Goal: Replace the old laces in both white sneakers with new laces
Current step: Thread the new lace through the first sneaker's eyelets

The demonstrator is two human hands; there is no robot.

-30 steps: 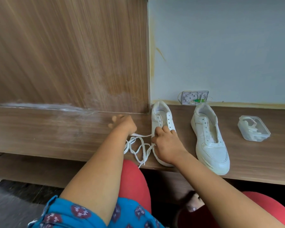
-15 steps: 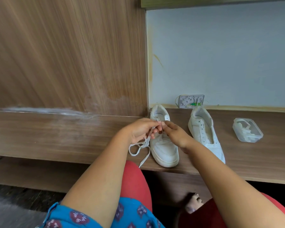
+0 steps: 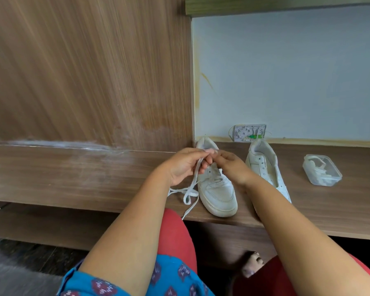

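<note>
Two white sneakers stand on the wooden shelf (image 3: 73, 174), toes toward me. Over the left sneaker (image 3: 217, 193) my left hand (image 3: 184, 165) grips a white lace (image 3: 189, 192), which hangs down from the fingers and loops on the shelf beside the shoe, one end dangling past the front edge. My right hand (image 3: 231, 165) meets the left one above the shoe's tongue and pinches the lace at its upper end. The right sneaker (image 3: 265, 167) shows bare eyelets, and my right forearm hides part of it.
A clear plastic box (image 3: 322, 173) holding white laces sits on the shelf to the right. A small white wiring box (image 3: 249, 133) leans at the wall behind the shoes. A tall wooden panel rises at the left. My red-clad knees are under the shelf.
My left hand came right from the lace pile and lifted the lace above the left sneaker. My right hand left the shoe's side and joined it at the lace end.
</note>
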